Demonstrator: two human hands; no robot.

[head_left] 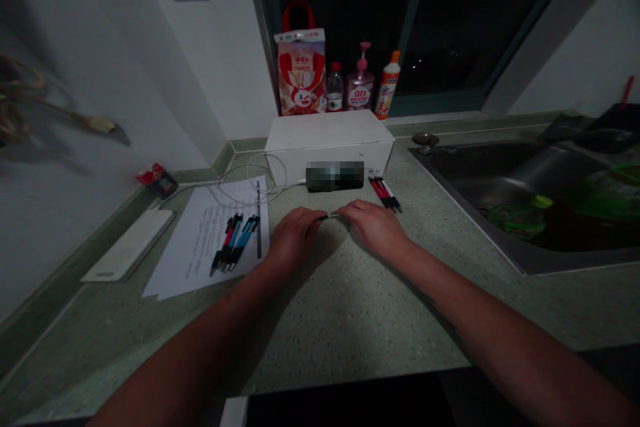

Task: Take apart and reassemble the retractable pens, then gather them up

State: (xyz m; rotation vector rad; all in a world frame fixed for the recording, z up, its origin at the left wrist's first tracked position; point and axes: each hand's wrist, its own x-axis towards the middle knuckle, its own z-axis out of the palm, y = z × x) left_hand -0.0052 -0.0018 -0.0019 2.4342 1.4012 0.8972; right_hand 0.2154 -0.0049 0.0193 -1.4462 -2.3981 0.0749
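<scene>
Above the speckled counter [330, 307], my left hand [295, 233] pinches a small dark piece that looks like part of a pen [327, 217]. My right hand [377, 227] has its fingertips closed at the silvery end of the same piece, so the hands nearly meet. To the left, several red, blue and black pens [235, 241] lie on printed paper sheets [193, 240]. Beyond my right hand, a few red and white pens [385, 194] lie side by side. A dark phone [335, 177] leans on the white box [330, 133], its screen blurred.
A white cable [227, 197] runs from the phone to the left. A white flat panel [130, 247] lies by the left wall. Behind the box stand a red bag [301, 73] and several bottles [359, 87]. A steel sink [500, 260] holding green items is at the right.
</scene>
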